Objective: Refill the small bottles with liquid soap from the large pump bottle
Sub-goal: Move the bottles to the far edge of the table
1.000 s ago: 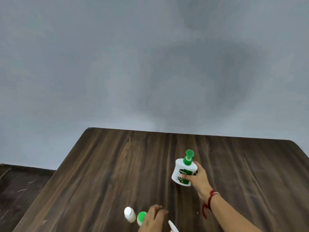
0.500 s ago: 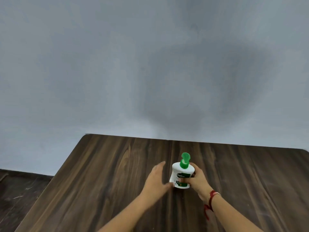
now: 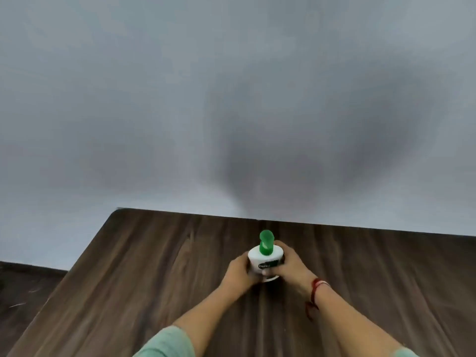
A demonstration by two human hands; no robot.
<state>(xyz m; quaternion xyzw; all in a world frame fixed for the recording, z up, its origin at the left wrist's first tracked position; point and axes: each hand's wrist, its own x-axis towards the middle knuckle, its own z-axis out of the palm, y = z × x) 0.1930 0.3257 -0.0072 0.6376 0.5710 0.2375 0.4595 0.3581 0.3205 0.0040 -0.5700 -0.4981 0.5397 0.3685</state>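
Head view, looking forward and down: we see both hands closed round the pump bottle [image 3: 265, 259], which stands upright near the middle of the dark wooden table [image 3: 159, 266], nearer the far edge than us. Its green pump head [image 3: 266, 242] points up and slightly away from us.

Half a second ago the left hand [image 3: 239, 273] reached in with straight fingers and only touched the bottle's side. Now its fingers are curled round the bottle's left side, their tips hidden behind it. The right hand [image 3: 293, 266] keeps the grip it had before, fingers wrapped round the right and far side and the thumb lying across the label at the front. The hands hide the bottle's base, so we cannot tell whether it rests on the wood.

A second ago the right hand alone held the bottle, tilted, above the table, while the left hand lay by the small bottles at the bottom edge of the frame. The view has since lifted, and those small bottles are out of frame.

A red thread [image 3: 318, 287] circles the right wrist, and a pale green sleeve [image 3: 167, 342] covers the left upper forearm. Behind the table rises a grey wall [image 3: 128, 99] with a soft dark shadow on it.
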